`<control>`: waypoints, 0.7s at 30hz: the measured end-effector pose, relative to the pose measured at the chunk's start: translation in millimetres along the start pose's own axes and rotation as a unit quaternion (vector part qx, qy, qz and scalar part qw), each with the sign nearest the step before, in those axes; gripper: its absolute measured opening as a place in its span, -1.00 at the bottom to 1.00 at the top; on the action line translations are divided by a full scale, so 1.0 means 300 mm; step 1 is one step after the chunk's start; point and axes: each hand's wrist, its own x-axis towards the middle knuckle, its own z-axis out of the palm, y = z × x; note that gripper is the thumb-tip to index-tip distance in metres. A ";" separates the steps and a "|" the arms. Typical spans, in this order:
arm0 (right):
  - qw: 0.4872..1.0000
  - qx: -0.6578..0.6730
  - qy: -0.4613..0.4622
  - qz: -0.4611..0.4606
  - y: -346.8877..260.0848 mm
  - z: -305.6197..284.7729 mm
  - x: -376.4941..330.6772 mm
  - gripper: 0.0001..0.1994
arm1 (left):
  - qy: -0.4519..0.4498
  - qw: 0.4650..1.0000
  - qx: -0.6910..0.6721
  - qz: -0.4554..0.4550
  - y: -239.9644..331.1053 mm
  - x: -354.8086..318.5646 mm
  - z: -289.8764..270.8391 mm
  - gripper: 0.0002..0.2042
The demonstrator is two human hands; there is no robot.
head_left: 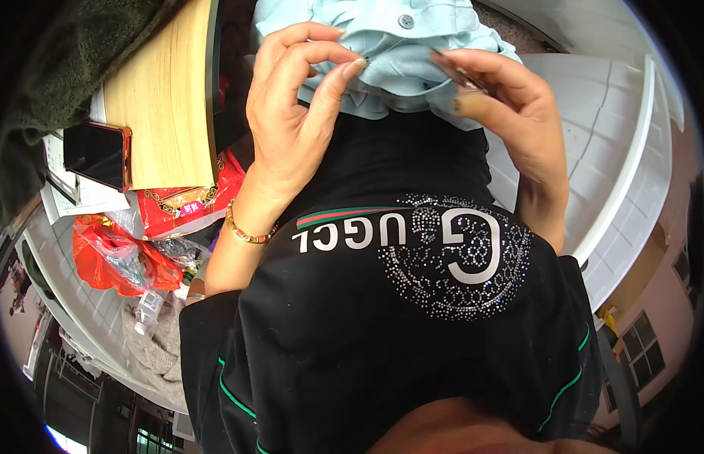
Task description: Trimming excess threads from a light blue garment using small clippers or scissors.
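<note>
Left fingers (pixel 314 54): thumb and index tips together above my blue garment (pixel 401 68); contents unclear. My right fingers (pixel 497 65): clamped on small dark tool (pixel 461 76).

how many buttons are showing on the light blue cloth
1: a round grey button on the light blue cloth, near the picture's top edge, between and beyond the left hand and right hand. Others may be hidden in the folds.

A pinkish wall (pixel 663 299) with a dark-paned window (pixel 641 338) stands right, a wood-grained surface (pixel 159 91) left.
</note>
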 end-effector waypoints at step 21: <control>0.947 -0.295 0.034 -0.127 0.015 0.082 0.065 -0.67 | -0.007 0.943 -0.269 -0.195 -0.007 -0.013 -0.026 -0.89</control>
